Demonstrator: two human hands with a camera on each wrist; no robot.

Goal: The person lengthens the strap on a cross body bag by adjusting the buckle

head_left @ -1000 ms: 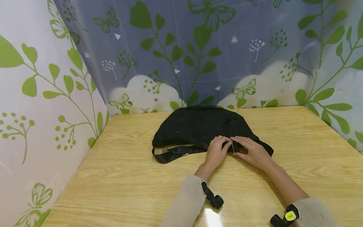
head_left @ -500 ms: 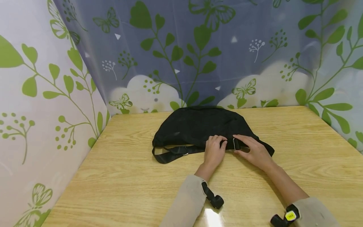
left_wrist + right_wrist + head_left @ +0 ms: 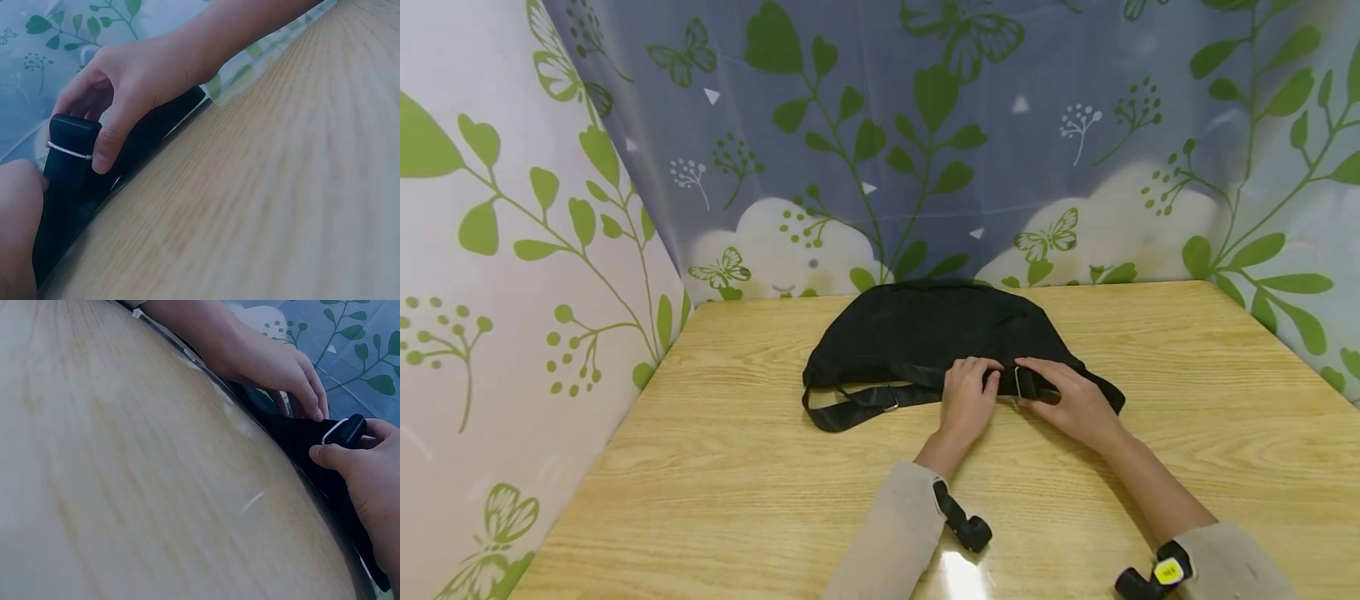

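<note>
From here I see the black waist bag (image 3: 940, 329) lying near the table's (image 3: 737, 467) back edge; the person's left hand (image 3: 967, 396) pinches its strap (image 3: 74, 130), while the right hand (image 3: 1073, 406) grips the folded strap by the metal slider buckle (image 3: 1018, 382).

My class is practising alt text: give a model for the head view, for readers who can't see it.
Black bag on a wooden table, with a metal buckle pinched by a person's right hand while the left hand holds the strap beside it. A looped strap lies to the left; leaf-patterned cloth hangs behind.
</note>
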